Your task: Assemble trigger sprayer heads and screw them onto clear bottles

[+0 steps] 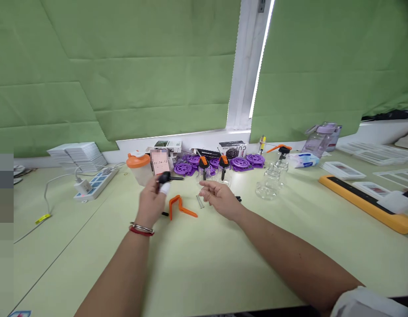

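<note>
My left hand [153, 199] is raised over the pale green table [204, 264] and closed on a small black part with a thin stem [167, 178]; a white cover sits on one fingertip. A red band and a metal bangle circle that wrist. An orange bent lever [179, 207] lies on the table just right of this hand. My right hand [218, 198] hovers palm-up with loosely spread fingers and holds nothing. Thin metal pins [200, 201] lie between the two hands, and small black pieces [238, 199] lie beside the right hand.
Purple wheels [220, 163], small boxes and orange-black pump heads [203, 164] line the back. An orange-lidded cup [139, 167], a phone [161, 163], glass bottles [272, 180], a power strip [93, 184], stacked white cards [78, 154], a yellow-black tool [362, 198] and a purple bottle [323, 137] surround them.
</note>
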A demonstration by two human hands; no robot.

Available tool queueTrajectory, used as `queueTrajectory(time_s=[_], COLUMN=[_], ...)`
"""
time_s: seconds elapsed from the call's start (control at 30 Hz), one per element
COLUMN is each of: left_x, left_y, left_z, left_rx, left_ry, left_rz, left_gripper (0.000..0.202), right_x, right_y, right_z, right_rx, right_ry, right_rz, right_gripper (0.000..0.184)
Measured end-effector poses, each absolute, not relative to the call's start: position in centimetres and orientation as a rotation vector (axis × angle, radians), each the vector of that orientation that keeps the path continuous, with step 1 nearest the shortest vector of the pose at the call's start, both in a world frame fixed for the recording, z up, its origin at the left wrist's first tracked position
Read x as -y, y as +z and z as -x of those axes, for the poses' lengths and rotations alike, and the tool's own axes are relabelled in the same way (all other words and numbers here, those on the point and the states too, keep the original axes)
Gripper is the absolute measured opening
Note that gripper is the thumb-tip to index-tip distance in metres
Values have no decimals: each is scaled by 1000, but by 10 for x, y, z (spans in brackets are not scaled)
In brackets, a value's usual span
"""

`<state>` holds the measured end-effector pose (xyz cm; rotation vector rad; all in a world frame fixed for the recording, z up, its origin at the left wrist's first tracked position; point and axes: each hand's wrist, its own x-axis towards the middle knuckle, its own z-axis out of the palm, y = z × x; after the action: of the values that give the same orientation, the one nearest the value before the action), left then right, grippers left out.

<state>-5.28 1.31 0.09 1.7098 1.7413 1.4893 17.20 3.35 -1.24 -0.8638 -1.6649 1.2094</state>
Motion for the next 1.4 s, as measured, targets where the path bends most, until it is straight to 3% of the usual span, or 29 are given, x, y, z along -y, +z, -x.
queueTrajectory(time_s=[0.07,0.13,0.23,0.3,0.4,0.57,0.73,0.83,0.9,1.0,1.07,1.13,1.27,1.4], left_x=[-21,-27,-32,-33,-31,-26,-21,-18,-13,4,20,32,33,22], left_y=[0,-5,-14,-18,-18,-11,-1,7,13,17,16,12,4,-4], left_z=[85,116,146,151,146,139,137,119,94,41,7,-16,-23,-10], left_rx=[-2212,-2564,-2652,-2619,-2593,-2625,-2678,-2806,-2684,-1899,-1331,-1131,-1197,-992], left_ry=[1448,1176,600,465,367,305,247,469,871,1344,1273,1210,1194,1130], left_rz=[-1517,-1364,-1277,-1261,-1269,-1303,-1263,-1446,-1743,-2071,-2101,-1983,-1592,-1241], left_gripper=[48,49,44,38,26,15,20,36,42,50,65,70,42,25], right_x=[-49,-69,-102,-120,-135,-140,-127,-98,-68,-16,15,36,36,2], right_y=[-11,-12,-20,-26,-36,-39,-11,17,30,35,28,17,-3,-19], right_z=[-181,-193,-211,-219,-220,-216,-227,-236,-235,-222,-207,-193,-185,-197], right_rx=[1634,1514,1311,1320,1422,1398,1338,1404,1527,1761,1917,2039,2095,1502], right_ry=[986,704,443,444,584,725,548,355,305,320,368,402,732,1382], right_rz=[911,1064,1330,1408,1426,1475,1453,1394,1389,1385,1334,1304,1114,1191], right_gripper=[43,47,61,71,73,47,40,44,47,48,47,44,38,51])
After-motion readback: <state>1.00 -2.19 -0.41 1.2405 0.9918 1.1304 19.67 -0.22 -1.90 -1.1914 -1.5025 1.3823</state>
